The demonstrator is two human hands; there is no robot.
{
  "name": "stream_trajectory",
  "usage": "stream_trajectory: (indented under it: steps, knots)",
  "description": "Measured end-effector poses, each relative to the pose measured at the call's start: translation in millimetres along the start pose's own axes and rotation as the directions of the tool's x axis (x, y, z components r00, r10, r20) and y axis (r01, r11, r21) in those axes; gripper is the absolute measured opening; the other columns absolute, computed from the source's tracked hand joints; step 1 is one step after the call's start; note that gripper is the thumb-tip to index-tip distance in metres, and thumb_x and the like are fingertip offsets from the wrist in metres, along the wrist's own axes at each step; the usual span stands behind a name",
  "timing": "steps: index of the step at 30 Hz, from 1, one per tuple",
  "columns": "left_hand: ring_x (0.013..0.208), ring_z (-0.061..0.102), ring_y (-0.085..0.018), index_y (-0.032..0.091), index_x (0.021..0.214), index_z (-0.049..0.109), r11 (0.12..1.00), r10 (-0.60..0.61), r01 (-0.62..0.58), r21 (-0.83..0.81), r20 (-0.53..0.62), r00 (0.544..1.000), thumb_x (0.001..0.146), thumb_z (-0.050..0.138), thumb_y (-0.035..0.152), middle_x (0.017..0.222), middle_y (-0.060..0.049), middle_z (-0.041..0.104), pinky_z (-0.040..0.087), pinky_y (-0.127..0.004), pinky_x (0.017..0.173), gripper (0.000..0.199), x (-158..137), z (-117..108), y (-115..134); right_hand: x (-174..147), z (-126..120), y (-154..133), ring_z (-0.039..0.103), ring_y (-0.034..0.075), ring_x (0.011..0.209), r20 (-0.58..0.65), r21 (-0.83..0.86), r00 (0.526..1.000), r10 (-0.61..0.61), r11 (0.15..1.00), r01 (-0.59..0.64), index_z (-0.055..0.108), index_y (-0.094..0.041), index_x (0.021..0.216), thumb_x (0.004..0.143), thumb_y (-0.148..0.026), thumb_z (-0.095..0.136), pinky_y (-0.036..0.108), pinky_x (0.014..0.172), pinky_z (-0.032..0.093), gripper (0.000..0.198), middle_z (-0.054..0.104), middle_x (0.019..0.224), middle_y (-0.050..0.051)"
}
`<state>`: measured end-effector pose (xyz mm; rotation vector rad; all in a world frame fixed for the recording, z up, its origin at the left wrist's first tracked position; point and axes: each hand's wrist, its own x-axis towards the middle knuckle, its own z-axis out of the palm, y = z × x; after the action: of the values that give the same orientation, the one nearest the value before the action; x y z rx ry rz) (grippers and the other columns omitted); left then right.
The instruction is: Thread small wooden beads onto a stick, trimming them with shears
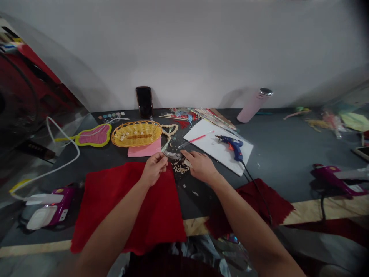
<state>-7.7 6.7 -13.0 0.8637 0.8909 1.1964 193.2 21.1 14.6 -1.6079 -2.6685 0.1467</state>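
My right hand (201, 166) is closed around a small silver metal cutter (172, 154), its short curved jaws pointing left. The exact kind of cutter is hard to make out. My left hand (155, 167) pinches with thumb and forefinger right by the cutter's tip; whatever sits between those fingers is too small to name. Just beyond it lie pale tassel threads (165, 146) and a string of wooden beads (170, 130). Short beige pieces (181, 167) are scattered on the table under the cutter. A red cloth (127, 196) lies beneath my left wrist.
A yellow wicker basket (137, 143) holds a few small pale pieces. Behind it a phone (144, 100) leans on the wall. To the right, a blue glue gun (236, 148) lies on a white board (207, 134), its cord running toward me. A pink bottle (253, 105) stands further back.
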Motion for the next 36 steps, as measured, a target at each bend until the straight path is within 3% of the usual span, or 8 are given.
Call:
stream_trajectory:
  steps: [11,16,26,36]
  knots:
    - [0.042,0.035,-0.002,0.013,0.067,0.052,0.991,0.037,-0.029,0.133,-0.056,0.998,0.075,0.061,0.032,0.059,0.001,0.055,0.021,-0.017,0.042,0.023,0.5,-3.8,-1.9,-1.1,1.9,-0.6,0.046,0.025,0.103,0.019,0.036,1.000,-0.024,0.999,0.024,0.016,-0.027,0.141,0.076,-0.017,0.043,0.035,0.082,0.033,0.070,0.049,0.118,0.010]
    - [0.039,0.031,-0.002,0.013,0.063,0.051,0.997,0.030,-0.028,0.074,-0.027,0.999,0.073,0.063,0.031,0.053,0.002,0.053,0.020,-0.017,0.040,0.024,-0.2,-3.2,1.1,-1.1,3.0,-1.0,0.046,0.025,0.103,0.014,0.040,1.000,-0.020,0.999,0.020,0.015,-0.027,0.141,0.077,-0.017,0.041,0.036,0.082,0.033,0.070,0.049,0.119,0.010]
    - [0.036,0.021,0.000,0.013,0.064,0.050,0.991,-0.121,0.121,-0.056,0.009,0.993,0.067,0.068,0.028,0.048,0.003,0.049,0.014,-0.015,0.037,0.024,-3.0,-1.3,11.8,0.4,0.2,0.1,0.050,0.022,0.098,-0.002,0.073,0.999,-0.054,0.996,0.054,0.022,-0.027,0.139,0.075,-0.015,0.043,0.033,0.084,0.035,0.069,0.052,0.114,0.009]
    - [0.038,0.022,0.000,0.013,0.069,0.052,0.997,-0.073,0.072,-0.016,-0.029,0.997,0.072,0.065,0.035,0.052,0.003,0.048,0.016,-0.014,0.037,0.026,-1.6,-5.9,3.6,-1.6,-0.5,-4.1,0.054,0.020,0.088,0.045,0.050,0.999,-0.016,0.999,0.014,0.024,-0.026,0.138,0.077,-0.016,0.041,0.030,0.078,0.037,0.065,0.055,0.106,0.009]
